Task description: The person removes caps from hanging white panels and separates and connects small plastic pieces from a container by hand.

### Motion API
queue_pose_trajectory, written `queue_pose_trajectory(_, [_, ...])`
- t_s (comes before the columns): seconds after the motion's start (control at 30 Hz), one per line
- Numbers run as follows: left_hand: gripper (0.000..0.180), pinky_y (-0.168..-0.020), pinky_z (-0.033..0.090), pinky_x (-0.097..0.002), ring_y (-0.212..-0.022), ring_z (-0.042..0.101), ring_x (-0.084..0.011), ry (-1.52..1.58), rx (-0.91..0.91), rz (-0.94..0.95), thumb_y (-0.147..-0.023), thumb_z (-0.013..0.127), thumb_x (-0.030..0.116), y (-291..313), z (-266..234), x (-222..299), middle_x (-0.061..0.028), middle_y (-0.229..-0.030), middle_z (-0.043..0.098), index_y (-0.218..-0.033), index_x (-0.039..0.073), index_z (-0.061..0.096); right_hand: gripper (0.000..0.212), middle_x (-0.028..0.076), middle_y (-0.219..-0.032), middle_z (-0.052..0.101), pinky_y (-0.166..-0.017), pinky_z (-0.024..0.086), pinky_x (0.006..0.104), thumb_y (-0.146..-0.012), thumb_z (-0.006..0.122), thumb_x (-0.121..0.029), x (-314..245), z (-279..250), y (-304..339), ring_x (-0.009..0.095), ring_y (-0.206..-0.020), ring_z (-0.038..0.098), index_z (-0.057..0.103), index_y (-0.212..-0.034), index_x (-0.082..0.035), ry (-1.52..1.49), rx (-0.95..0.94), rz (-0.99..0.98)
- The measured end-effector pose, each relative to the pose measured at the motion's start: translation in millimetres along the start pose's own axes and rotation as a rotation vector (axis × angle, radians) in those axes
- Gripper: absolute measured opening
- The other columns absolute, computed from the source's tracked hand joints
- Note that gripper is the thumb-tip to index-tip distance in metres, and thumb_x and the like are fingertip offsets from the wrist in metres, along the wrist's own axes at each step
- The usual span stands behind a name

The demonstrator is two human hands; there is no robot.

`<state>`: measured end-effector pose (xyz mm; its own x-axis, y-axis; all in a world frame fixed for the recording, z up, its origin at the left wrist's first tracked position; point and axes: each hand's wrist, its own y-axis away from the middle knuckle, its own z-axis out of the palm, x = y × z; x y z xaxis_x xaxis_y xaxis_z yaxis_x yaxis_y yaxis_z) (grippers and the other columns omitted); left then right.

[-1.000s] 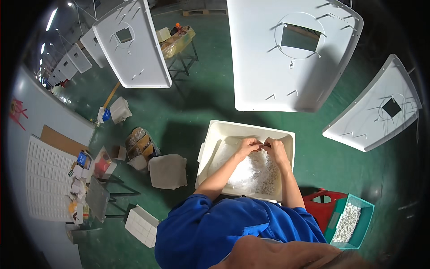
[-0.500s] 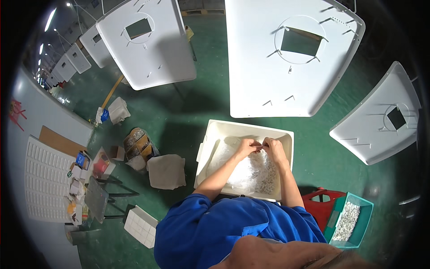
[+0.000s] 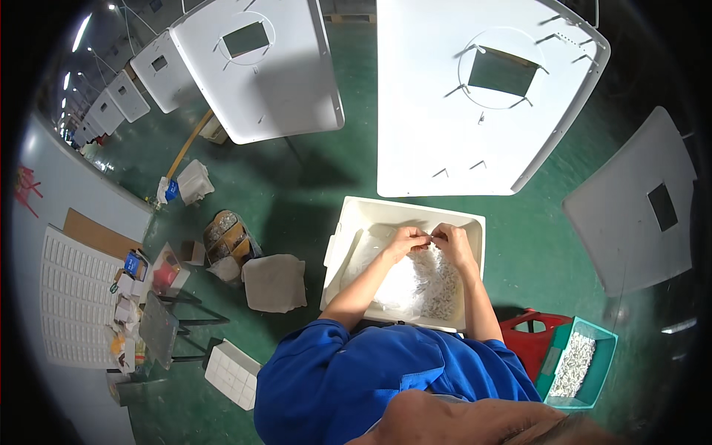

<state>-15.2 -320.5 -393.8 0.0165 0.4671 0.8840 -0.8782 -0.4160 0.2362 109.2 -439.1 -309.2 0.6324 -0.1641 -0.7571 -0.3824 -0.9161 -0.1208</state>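
Observation:
Both of my hands meet over a cream plastic bin [image 3: 335, 256] that stands in front of me. My left hand [image 3: 405, 242] and my right hand [image 3: 452, 243] are closed in a pinch, fingertips touching or nearly so. Whatever they hold between them is too small to make out. Below the hands, a clear plastic bag [image 3: 386, 285] is spread in the bin. Many small white pieces [image 3: 437, 293] lie heaped in the bin's right half, partly under my right forearm.
Large white panels [image 3: 445, 148] with square cutouts hang ahead. A teal bin [image 3: 604, 371] of small white parts stands at right by a red stool [image 3: 526, 348]. On the left are a cloth-covered stool [image 3: 274, 283], a divided box [image 3: 226, 233] and a white tray [image 3: 231, 374].
The hanging panels have shifted: the upper left one moved right, and the far right one turned and swung outward. My hands stay pinched together over the bin, nearly in place.

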Motion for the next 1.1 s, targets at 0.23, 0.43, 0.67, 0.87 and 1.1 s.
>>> queue_pose_trajectory(0.23, [0.013, -0.065, 0.050, -0.0228, -0.069, 0.059, -0.0106, 0.050, 0.041, -0.022, -0.087, 0.061, 0.013, -0.1, 2.0, 0.4, -0.0045, -0.082, 0.063, -0.091, 0.001, 0.063, 0.027, 0.015, -0.082, 0.063, -0.067, 0.049, 0.0330, -0.070, 0.064, 0.003, 1.1, 2.8, 0.1, 0.028, -0.072, 0.062, 0.067, -0.097, -0.001, 0.060, 0.027, -0.123])
queue_pose_trajectory(0.43, [0.014, -0.066, 0.049, -0.0238, -0.075, 0.059, -0.0114, 0.151, 0.021, -0.053, -0.088, 0.059, 0.011, -1.2, -2.3, -1.7, -0.0057, -0.088, 0.063, -0.096, 0.000, 0.060, 0.029, 0.014, -0.078, 0.061, -0.064, 0.047, 0.0349, -0.070, 0.064, 0.004, 3.4, 0.2, -2.0, 0.027, -0.069, 0.059, 0.069, -0.098, -0.004, 0.033, -0.027, -0.122])
queue_pose_trajectory(0.67, [0.013, -0.070, 0.051, -0.0252, -0.080, 0.060, -0.0127, 0.141, -0.003, -0.036, -0.088, 0.059, 0.010, 2.0, 0.1, 0.0, -0.0059, -0.089, 0.062, -0.097, 0.000, 0.059, 0.031, 0.014, -0.077, 0.061, -0.063, 0.048, 0.0343, -0.068, 0.065, 0.006, 8.3, 2.8, -1.2, 0.027, -0.067, 0.060, 0.069, -0.097, -0.004, 0.004, -0.036, -0.088])
queue_pose_trajectory(0.87, [0.015, -0.068, 0.053, -0.0256, -0.075, 0.062, -0.0143, 0.051, -0.015, -0.028, -0.085, 0.063, 0.009, -0.8, -1.5, -4.9, -0.0080, -0.087, 0.065, -0.096, -0.002, 0.061, 0.029, 0.015, -0.079, 0.064, -0.065, 0.050, 0.0335, -0.068, 0.065, 0.006, 11.7, 6.0, 0.5, 0.026, -0.069, 0.063, 0.068, -0.095, -0.002, 0.056, -0.041, -0.141])
queue_pose_trajectory(1.1, [0.019, -0.070, 0.053, -0.0259, -0.076, 0.063, -0.0151, 0.004, -0.023, 0.002, -0.086, 0.062, 0.008, 1.4, 3.7, -1.8, -0.0081, -0.087, 0.064, -0.101, -0.003, 0.060, 0.013, 0.018, -0.074, 0.065, -0.063, 0.050, 0.0353, -0.071, 0.066, -0.002, 4.1, -0.1, 2.0, 0.030, -0.067, 0.064, 0.065, -0.083, 0.002, 0.004, -0.008, 0.022])
